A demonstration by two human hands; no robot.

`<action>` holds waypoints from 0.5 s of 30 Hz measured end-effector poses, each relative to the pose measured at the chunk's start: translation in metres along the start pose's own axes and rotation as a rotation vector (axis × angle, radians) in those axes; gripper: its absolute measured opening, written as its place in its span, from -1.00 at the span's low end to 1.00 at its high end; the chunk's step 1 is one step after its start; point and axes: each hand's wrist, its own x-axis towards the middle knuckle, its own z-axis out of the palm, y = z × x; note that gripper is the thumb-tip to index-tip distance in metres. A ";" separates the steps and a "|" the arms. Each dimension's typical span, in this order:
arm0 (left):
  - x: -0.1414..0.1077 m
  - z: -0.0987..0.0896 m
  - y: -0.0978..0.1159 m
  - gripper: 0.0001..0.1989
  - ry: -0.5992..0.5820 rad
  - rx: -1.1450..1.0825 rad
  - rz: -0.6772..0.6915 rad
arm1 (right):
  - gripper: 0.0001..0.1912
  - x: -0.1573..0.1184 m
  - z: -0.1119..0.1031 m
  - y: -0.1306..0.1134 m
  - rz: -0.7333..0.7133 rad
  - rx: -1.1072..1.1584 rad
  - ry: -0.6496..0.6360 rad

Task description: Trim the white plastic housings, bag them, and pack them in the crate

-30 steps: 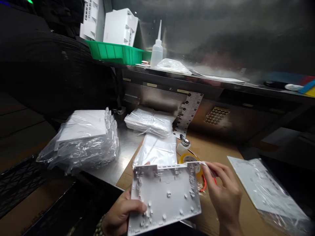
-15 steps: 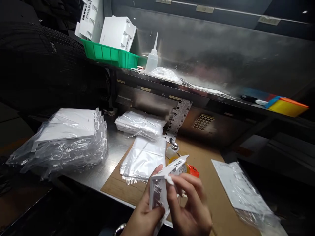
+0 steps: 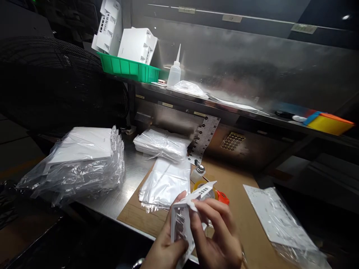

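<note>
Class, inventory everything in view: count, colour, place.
Held housing: one, white, hands
Bagged housings: several, white, left
Bagged panel: one, white, right
Cardboard: one, brown, bench
Bag piles: two, clear, centre
Pump bottle: one, whitish, centre
Tape roll: one, yellow, behind housing
Tool handle: one, red, beside tape
Tray: one, green, shelf
Shelf housings: at least two, white, tray
Squeeze bottle: one, translucent, shelf
Bin: one, yellow-blue, shelf
Posted sheets: two, white and yellow, panel
Fan: one, black, left
Left hand, right hand: one each, bare, on housing

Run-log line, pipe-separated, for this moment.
left hand: gripping white housing | right hand: fingers at its upper edge | bagged stack: at left
</note>
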 end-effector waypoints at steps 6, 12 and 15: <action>0.003 -0.004 0.003 0.11 0.096 -0.117 -0.112 | -0.85 0.010 -0.015 0.028 0.011 -0.120 0.016; -0.024 -0.094 0.027 -0.22 0.426 -0.141 -0.078 | -0.63 0.003 -0.019 0.140 0.513 -0.301 -0.035; -0.030 -0.168 0.035 -0.53 0.480 -0.154 0.024 | -0.60 -0.017 -0.002 0.184 0.600 -0.387 -0.227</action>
